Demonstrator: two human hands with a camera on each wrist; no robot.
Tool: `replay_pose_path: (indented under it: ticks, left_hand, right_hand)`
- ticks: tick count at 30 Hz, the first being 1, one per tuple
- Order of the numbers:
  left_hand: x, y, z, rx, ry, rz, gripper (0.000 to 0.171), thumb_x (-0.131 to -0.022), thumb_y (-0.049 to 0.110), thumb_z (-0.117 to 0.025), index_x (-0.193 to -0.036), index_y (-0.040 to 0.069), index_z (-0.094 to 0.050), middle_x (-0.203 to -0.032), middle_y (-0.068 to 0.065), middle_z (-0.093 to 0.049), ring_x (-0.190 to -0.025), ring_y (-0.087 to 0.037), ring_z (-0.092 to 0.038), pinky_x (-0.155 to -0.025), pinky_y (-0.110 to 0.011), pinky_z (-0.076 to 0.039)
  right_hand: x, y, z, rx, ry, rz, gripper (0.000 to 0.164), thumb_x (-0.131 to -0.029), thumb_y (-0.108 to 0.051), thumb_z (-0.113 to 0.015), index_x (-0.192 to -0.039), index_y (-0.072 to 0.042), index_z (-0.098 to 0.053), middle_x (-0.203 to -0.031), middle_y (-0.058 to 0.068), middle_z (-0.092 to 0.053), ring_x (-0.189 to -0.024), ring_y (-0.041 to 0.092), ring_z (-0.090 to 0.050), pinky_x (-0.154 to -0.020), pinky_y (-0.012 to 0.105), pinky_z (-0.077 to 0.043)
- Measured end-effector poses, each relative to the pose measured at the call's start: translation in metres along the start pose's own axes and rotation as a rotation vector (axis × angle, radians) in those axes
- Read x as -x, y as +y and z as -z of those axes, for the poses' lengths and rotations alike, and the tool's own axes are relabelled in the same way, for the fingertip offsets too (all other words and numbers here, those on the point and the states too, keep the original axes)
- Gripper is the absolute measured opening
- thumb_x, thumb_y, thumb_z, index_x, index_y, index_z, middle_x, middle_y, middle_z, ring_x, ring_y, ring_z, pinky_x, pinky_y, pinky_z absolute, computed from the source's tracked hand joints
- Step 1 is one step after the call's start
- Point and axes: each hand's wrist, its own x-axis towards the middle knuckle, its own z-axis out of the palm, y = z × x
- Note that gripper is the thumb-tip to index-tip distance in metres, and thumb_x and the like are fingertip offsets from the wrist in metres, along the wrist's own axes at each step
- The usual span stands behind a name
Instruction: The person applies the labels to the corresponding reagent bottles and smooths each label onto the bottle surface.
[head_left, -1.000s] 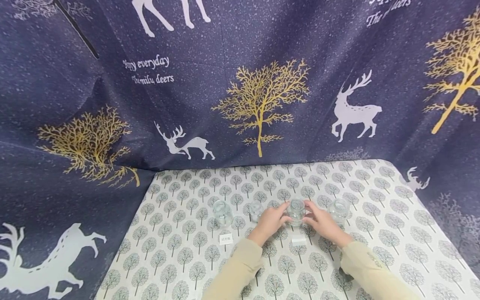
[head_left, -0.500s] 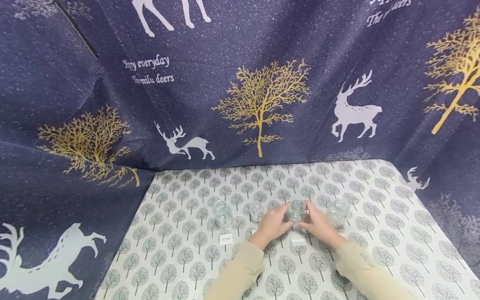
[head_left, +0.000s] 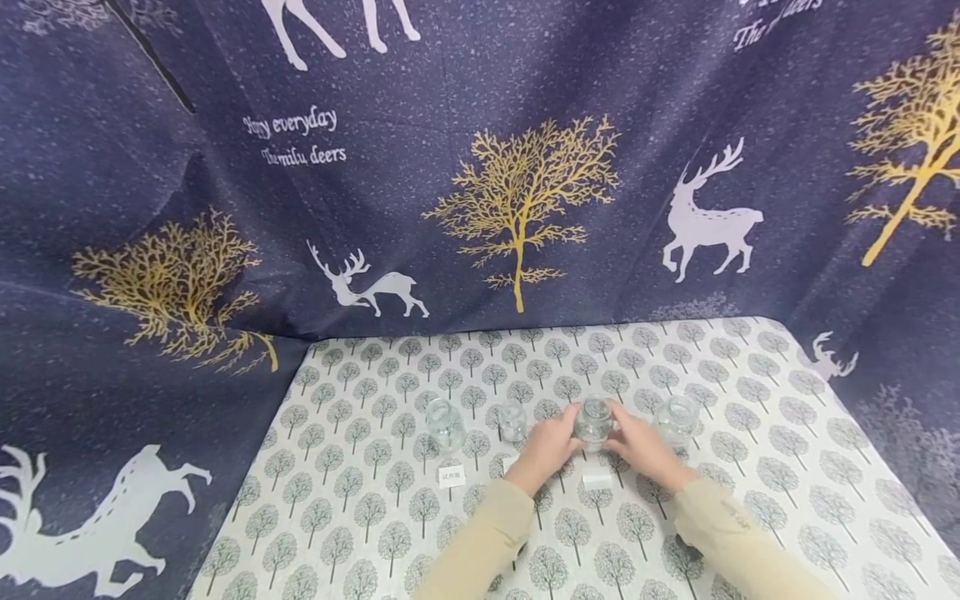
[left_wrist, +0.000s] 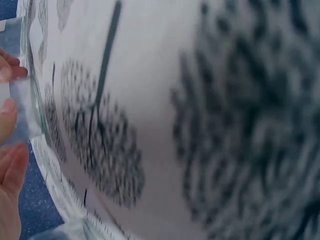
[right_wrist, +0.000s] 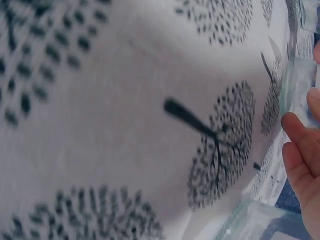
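Both hands are at a clear glass jar [head_left: 595, 423] standing upright in the row on the tabletop. My left hand [head_left: 549, 446] holds its left side with fingers and thumb. On the opposite side my right hand [head_left: 647, 448] holds it the same way. In the left wrist view the jar [left_wrist: 31, 110] shows at the left edge, with fingertips against its wall. The right wrist view has the jar [right_wrist: 299, 82] at its right edge, beside the right hand's fingers [right_wrist: 296, 131].
A taller glass jar [head_left: 446, 427] and a small glass jar [head_left: 513, 422] stand to the left. A wider glass jar [head_left: 680, 419] stands behind the right hand. White label cards lie in front, one lettered card [head_left: 452, 477] and another card [head_left: 597, 477]. The tablecloth [head_left: 375, 533] has a tree print.
Both hands have stayed around the same jar. The thumbs came together at its near side half a second ago and now sit farther apart. The other jars have not moved.
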Motion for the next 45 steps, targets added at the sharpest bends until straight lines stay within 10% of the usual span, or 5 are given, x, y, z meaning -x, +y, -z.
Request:
replay_pose_path:
  ticks: [10, 24, 37, 45]
  left_hand:
    - [-0.002, -0.006, 0.01, 0.106, -0.131, -0.006, 0.055, -0.081, 0.043, -0.055, -0.125, 0.017, -0.037, -0.066, 0.007, -0.056, -0.051, -0.002, -0.047, -0.047, -0.011, -0.038]
    - [0.0, 0.006, 0.0, 0.103, -0.017, 0.134, 0.064, -0.076, 0.052, -0.058, -0.124, 0.014, -0.041, -0.059, 0.006, -0.05, -0.043, -0.003, -0.039, -0.039, -0.014, -0.031]
    - [0.0, 0.019, -0.006, 0.022, 0.075, 0.21, 0.066, -0.073, 0.058, -0.056, -0.12, 0.014, -0.041, -0.065, 0.003, -0.056, -0.044, -0.004, -0.039, -0.039, -0.013, -0.029]
    - [0.014, 0.018, -0.006, 0.071, 0.083, 0.209, 0.079, -0.076, 0.049, -0.06, -0.138, 0.018, -0.022, -0.098, 0.0, -0.065, -0.072, -0.011, -0.059, -0.058, -0.019, -0.046]
  right_hand:
    - [0.001, 0.001, 0.013, -0.022, -0.123, -0.047, 0.065, -0.08, -0.019, -0.061, -0.136, -0.02, -0.028, -0.117, 0.017, -0.057, -0.092, 0.031, -0.062, -0.079, 0.043, -0.05]
    - [0.0, 0.001, 0.013, -0.153, -0.132, -0.179, 0.064, -0.084, -0.026, -0.054, -0.139, -0.013, -0.025, -0.127, 0.026, -0.044, -0.096, 0.035, -0.059, -0.079, 0.042, -0.05]
    - [0.004, 0.0, 0.007, -0.099, -0.059, -0.129, 0.067, -0.082, -0.021, -0.059, -0.139, -0.014, -0.025, -0.123, 0.023, -0.05, -0.099, 0.037, -0.057, -0.082, 0.043, -0.049]
    - [0.018, -0.014, 0.011, -0.131, -0.039, -0.192, 0.065, -0.082, -0.019, -0.06, -0.136, -0.006, -0.026, -0.118, 0.026, -0.05, -0.094, 0.034, -0.059, -0.078, 0.041, -0.051]
